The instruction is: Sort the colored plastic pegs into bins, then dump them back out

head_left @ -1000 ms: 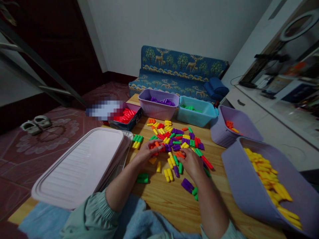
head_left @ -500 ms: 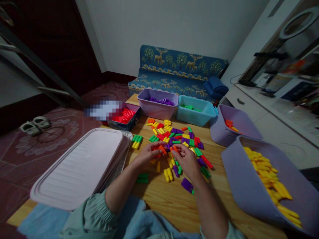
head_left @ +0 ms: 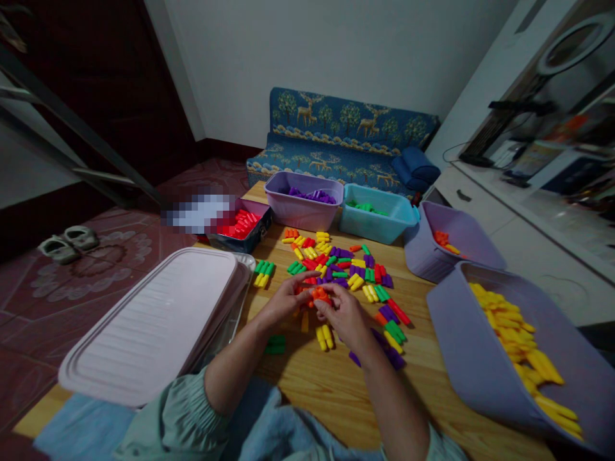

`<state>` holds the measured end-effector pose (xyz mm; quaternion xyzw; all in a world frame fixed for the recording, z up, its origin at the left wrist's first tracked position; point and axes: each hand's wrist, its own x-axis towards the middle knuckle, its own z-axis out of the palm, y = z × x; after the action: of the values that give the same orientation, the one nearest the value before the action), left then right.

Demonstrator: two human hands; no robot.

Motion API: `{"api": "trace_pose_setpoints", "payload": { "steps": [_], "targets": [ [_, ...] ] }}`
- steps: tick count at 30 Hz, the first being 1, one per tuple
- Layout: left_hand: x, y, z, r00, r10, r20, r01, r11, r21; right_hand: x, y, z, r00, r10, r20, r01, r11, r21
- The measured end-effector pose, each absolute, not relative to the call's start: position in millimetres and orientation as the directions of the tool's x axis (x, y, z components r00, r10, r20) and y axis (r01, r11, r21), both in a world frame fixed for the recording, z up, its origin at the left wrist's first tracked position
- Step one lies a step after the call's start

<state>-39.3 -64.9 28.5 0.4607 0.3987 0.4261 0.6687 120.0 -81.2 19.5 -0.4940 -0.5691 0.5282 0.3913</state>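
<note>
My left hand (head_left: 284, 299) and my right hand (head_left: 342, 314) meet over the middle of the wooden table (head_left: 331, 390). Both close their fingers around a small cluster of orange pegs (head_left: 319, 294) held just above the tabletop. Beyond the hands lies a loose pile of coloured pegs (head_left: 341, 264) in red, yellow, green, purple and orange. A pair of yellow pegs (head_left: 324, 336) lies under my right wrist and green pegs (head_left: 275, 344) lie beside my left forearm.
Bins ring the table: red pegs in a dark box (head_left: 254, 238), purple in a lilac tub (head_left: 298, 214), green in a teal tub (head_left: 384, 229), orange in a lilac bin (head_left: 468, 246), yellow in a large bin (head_left: 461, 346). A pink lidded container (head_left: 154, 320) sits left.
Both hands have come together from the pile, drawing orange pegs up between them. My right hand moved left toward the left hand.
</note>
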Motion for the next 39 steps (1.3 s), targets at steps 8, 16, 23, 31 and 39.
{"api": "trace_pose_setpoints", "payload": {
  "steps": [8,16,23,31,39],
  "targets": [
    [-39,-65,28,0.307,0.94,-0.15,-0.286,0.242,0.927,122,-79,26,-0.069,0.996,-0.053,-0.004,-0.053,-0.999],
    [-35,-63,27,0.162,0.975,-0.151,-0.184,0.18,0.966,119,-83,31,-0.2,0.973,-0.118,-0.04,-0.129,-0.991],
    [-35,-59,20,0.089,0.985,-0.147,-0.186,0.161,0.969,116,-87,32,-0.232,0.958,-0.167,-0.033,-0.18,-0.983],
    [-34,-63,26,0.076,0.991,-0.111,-0.229,0.125,0.965,116,-85,28,-0.205,0.946,-0.253,-0.21,-0.295,-0.932],
    [-23,-63,33,-0.045,0.998,0.035,-0.19,-0.043,0.981,110,-87,28,-0.256,0.927,-0.274,-0.438,-0.364,-0.822]
  ]
}}
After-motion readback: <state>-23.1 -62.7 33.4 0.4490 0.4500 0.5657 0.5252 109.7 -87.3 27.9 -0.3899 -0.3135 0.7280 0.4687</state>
